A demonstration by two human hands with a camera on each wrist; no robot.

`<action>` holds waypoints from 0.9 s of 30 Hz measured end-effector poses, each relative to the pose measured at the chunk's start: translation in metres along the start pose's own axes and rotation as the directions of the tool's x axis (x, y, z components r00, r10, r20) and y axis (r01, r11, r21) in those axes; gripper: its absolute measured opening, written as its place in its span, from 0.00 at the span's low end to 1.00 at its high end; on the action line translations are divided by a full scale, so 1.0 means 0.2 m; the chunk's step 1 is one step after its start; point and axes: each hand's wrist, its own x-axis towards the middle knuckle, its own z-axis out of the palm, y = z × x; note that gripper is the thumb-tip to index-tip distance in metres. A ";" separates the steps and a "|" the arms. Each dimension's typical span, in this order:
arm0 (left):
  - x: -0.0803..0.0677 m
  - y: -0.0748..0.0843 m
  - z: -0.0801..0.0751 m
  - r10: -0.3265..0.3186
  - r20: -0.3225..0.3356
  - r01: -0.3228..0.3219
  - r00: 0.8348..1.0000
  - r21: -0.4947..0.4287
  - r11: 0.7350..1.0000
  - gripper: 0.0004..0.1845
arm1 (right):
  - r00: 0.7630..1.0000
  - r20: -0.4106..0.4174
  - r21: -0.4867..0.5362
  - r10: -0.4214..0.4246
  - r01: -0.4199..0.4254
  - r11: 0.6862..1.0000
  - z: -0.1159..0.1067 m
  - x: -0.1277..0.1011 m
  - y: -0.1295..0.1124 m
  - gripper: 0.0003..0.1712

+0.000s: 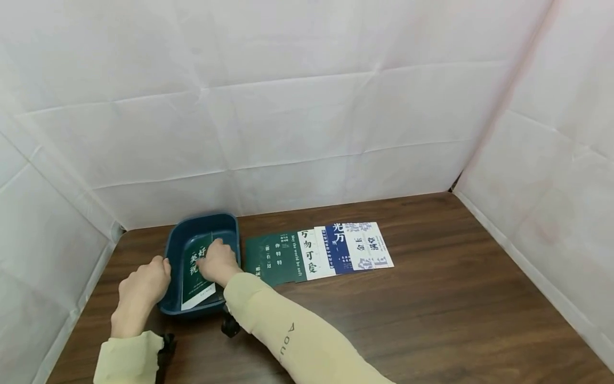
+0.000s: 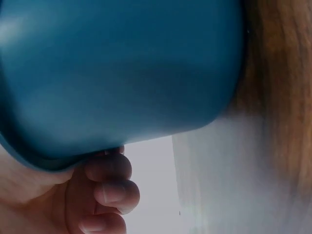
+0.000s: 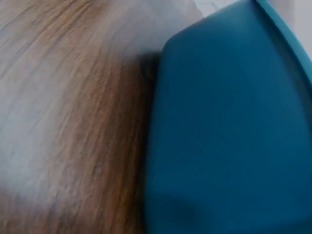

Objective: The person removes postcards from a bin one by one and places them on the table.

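Observation:
A dark blue plastic basin (image 1: 171,256) stands on the table at the left. Inside it leans a dark green printed card (image 1: 193,282) with a white strip along its lower edge. My left hand (image 1: 146,282) holds the basin's left rim, its fingers (image 2: 114,192) curled against the outside wall in the left wrist view. My right hand (image 1: 219,262) is over the basin's right side, a fingertip at the green card; whether it pinches the card is hidden. The right wrist view shows the basin's outer wall (image 3: 229,126), without the hand.
Right of the basin lies an overlapping row of printed cards: green (image 1: 275,261), white (image 1: 314,256), blue (image 1: 339,250) and a white-and-purple one (image 1: 369,245). The brown wooden table (image 1: 431,298) extends to the right. White sheeting (image 1: 297,122) hangs behind and at both sides.

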 end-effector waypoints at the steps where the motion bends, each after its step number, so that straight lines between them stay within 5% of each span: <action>1: 0.00 0.00 0.00 0.002 -0.007 -0.002 1.000 -0.002 1.000 0.24 | 0.999 -0.037 0.012 -0.009 0.010 1.000 0.00 0.00 0.00 0.27; 5: 0.00 0.01 0.01 0.007 -0.029 -0.008 1.000 -0.009 1.000 0.24 | 0.991 -0.117 0.026 -0.058 0.061 0.998 -0.02 0.02 0.01 0.12; 12: 0.00 0.00 0.01 0.009 -0.030 -0.009 0.999 0.007 1.000 0.23 | 0.990 -0.089 0.035 -0.106 0.110 0.993 -0.05 0.01 -0.02 0.22; 16: -0.01 0.00 0.02 0.016 -0.045 -0.015 0.999 0.017 1.000 0.22 | 0.980 -0.072 -0.080 -0.184 0.178 0.981 -0.10 0.00 -0.02 0.21; 20: -0.01 0.00 0.02 0.035 -0.053 -0.034 0.998 0.012 0.999 0.22 | 0.979 -0.039 -0.170 -0.201 0.192 0.967 -0.13 0.00 0.00 0.04; 24: 0.00 0.01 0.02 0.061 -0.060 -0.061 0.996 0.009 0.998 0.23 | 0.988 0.002 -0.173 -0.153 0.151 0.973 -0.15 -0.01 0.01 0.21; 27: -0.01 0.01 0.03 0.065 -0.064 -0.064 0.996 0.009 0.998 0.22 | 0.987 0.008 -0.207 -0.161 0.159 0.965 -0.15 0.00 0.02 0.23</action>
